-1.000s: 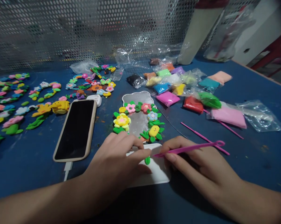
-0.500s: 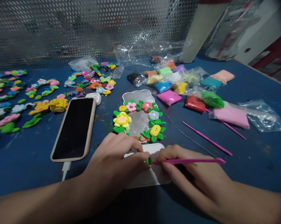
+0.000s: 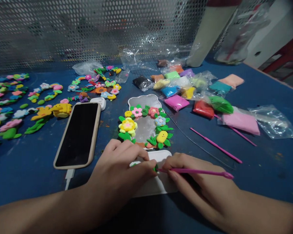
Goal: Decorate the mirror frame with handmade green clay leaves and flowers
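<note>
Over a white board [image 3: 161, 186], my left hand [image 3: 123, 170] pinches a small green clay piece [image 3: 155, 168] between thumb and forefinger. My right hand [image 3: 197, 182] grips a pink modelling tool [image 3: 200, 171], whose tip touches or nearly touches the green piece. A bit more green shows on the board beneath my left fingers. Just behind the board lies a mirror [image 3: 145, 129] ringed with clay flowers and leaves; its lower left edge is partly hidden by my left hand.
A phone [image 3: 77, 135] with a white cable lies at the left, near many clay flower pieces [image 3: 43, 112]. Bagged coloured clay [image 3: 177, 102] is spread at the back right. Another pink tool [image 3: 216, 145] and a thin wire [image 3: 192, 138] lie to the right.
The pink tool in my right hand has tilted, its rear end now slightly lower. Less of the green piece shows at my left fingertips, and a bit of green shows beneath my left fingers.
</note>
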Motion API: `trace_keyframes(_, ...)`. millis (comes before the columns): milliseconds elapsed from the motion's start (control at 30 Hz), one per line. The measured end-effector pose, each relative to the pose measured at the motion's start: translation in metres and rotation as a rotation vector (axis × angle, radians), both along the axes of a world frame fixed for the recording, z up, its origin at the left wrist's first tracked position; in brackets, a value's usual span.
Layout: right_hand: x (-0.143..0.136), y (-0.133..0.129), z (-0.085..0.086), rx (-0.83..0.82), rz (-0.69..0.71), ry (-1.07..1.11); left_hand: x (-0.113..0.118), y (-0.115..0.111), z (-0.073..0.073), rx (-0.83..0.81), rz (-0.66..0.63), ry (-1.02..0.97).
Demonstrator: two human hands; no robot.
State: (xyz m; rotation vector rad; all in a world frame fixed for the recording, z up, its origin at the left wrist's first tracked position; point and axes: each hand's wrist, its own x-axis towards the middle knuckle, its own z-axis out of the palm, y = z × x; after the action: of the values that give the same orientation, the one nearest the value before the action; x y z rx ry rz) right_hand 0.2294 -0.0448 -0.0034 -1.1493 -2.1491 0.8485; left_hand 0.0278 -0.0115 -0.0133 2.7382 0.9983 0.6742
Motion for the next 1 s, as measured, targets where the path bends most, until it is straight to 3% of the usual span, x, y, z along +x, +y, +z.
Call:
trace_keyframes(233, -0.0014, 0.0004, 0.0035, 0.038, 0.060, -0.047, -0.0004, 0.0008, 0.0004, 0.012, -0.008, 0.017)
trace_keyframes(1000, -0.0022, 0.0022, 0.0036, -0.031, 0.025, -0.010, -0.0001, -0.0008, 0.0022, -0.011, -0.001, 0.020)
